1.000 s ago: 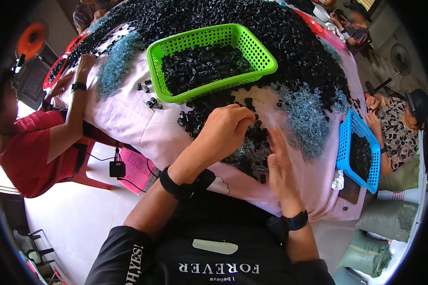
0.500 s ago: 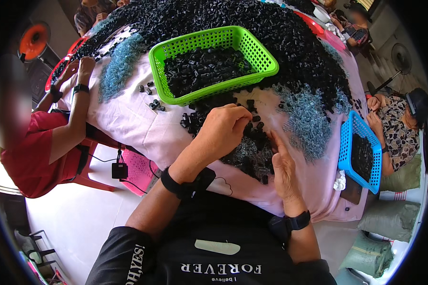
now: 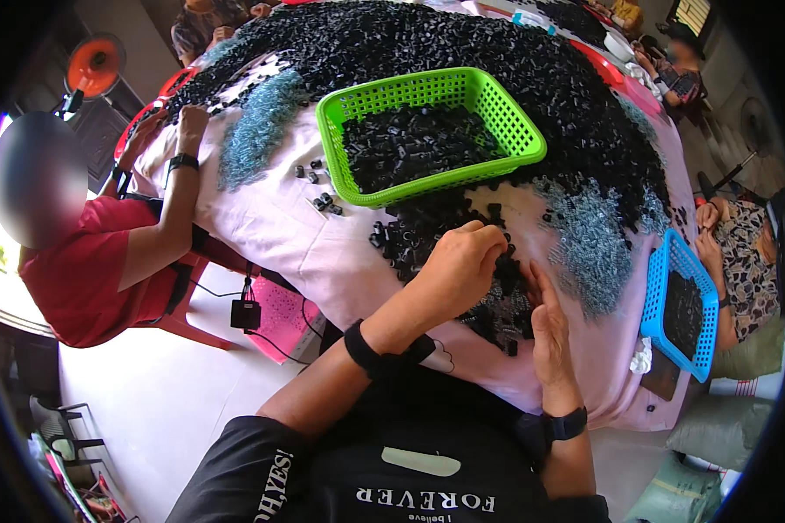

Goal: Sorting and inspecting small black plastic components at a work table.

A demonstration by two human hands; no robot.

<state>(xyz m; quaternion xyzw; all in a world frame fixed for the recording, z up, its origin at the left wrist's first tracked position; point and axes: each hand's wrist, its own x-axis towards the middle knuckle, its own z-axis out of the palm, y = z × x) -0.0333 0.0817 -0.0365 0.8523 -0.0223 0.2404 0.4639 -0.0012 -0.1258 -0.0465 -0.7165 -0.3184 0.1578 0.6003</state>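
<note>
Over the near part of the table, my left hand (image 3: 464,268) is bent at the wrist, with its fingertips pinched together. Whatever lies between them is too small or hidden to make out. Beside it on the right, my right hand (image 3: 551,324) rests on its edge with the fingers stretched out, next to a heap of small black plastic parts (image 3: 500,329) mixed with fine silvery pieces. Just beyond my hands stands a green slotted basket (image 3: 429,190) holding many similar black parts. Right of my right hand is a pile of small bluish-silver pieces, like springs (image 3: 589,253).
A large mound of black parts (image 3: 576,105) covers the far table. Another bluish-silver pile (image 3: 257,131) lies left. A blue basket (image 3: 651,301) stands at the right edge, near crumpled white tissue (image 3: 641,356). Co-workers sit around; one in red (image 3: 105,270) is at left.
The view has shifted, so the table and baskets appear farther right and lower. My left hand stays pinched and my right hand stays stretched out beside the near heap.
</note>
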